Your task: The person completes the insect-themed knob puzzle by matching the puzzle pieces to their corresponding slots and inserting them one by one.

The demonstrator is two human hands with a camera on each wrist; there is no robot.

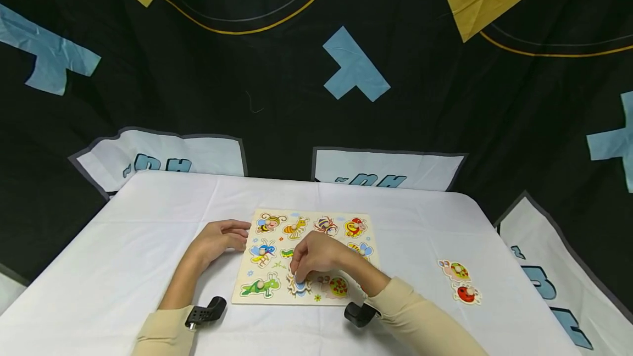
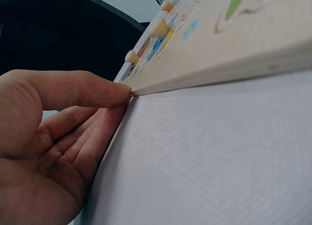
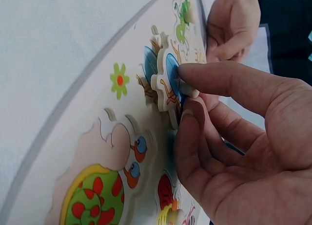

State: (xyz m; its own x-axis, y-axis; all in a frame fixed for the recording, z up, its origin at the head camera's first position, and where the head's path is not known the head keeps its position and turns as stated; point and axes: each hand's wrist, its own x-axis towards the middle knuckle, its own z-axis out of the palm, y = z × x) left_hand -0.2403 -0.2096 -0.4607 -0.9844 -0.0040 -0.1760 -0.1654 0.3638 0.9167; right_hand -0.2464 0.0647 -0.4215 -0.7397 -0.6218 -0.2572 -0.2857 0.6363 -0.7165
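Note:
On the white table lies a wooden peg puzzle board (image 1: 277, 299) with colourful insect pictures. My right hand (image 1: 321, 254) pinches a small blue-bodied bug puzzle piece (image 3: 170, 76) by its knob, between thumb and fingers. The piece is tilted over its matching printed recess (image 3: 149, 64) near the board's front edge, as the right wrist view shows. At the board's left edge, my left hand (image 1: 220, 240) rests with relaxed fingers, a fingertip (image 2: 122, 91) touching the side of the wood. A snail recess (image 3: 97, 200) with its printed picture lies beside the bug's place.
Two loose pieces, a snail (image 1: 454, 270) and a red ladybug (image 1: 466, 293), lie on the table to the right of the board. Other knobbed pieces, among them a green grasshopper (image 1: 262, 285) and a bee (image 1: 268, 223), sit in the board. A black curtain (image 1: 277, 109) hangs behind.

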